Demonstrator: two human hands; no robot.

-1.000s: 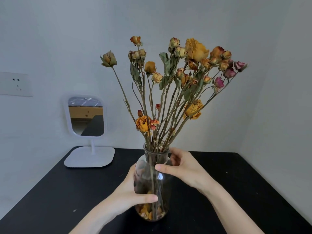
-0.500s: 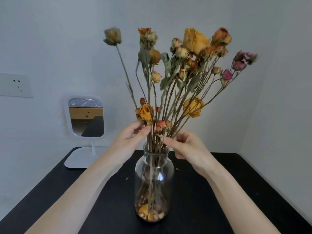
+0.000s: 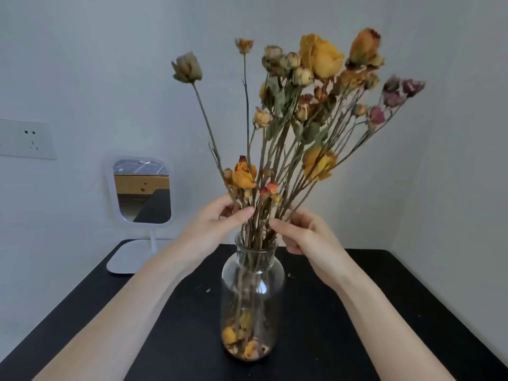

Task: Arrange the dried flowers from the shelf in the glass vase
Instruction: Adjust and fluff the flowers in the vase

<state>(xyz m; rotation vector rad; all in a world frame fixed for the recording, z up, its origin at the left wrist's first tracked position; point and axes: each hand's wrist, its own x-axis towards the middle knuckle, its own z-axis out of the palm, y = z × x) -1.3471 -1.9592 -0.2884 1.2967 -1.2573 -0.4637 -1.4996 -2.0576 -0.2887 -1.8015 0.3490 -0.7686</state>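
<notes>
The left hand (image 3: pixel 217 224) and right hand (image 3: pixel 302 232) have risen from the glass vase (image 3: pixel 253 298) to pinch the dried flowers (image 3: pixel 302 119) above its neck. The vase stands mid-bench (image 3: pixel 384 312); only final fanning seems left.

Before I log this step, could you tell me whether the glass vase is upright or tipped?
Upright: the glass vase stands flat on its base on the black table, neck vertical, dried flowers rising from its mouth.
</notes>
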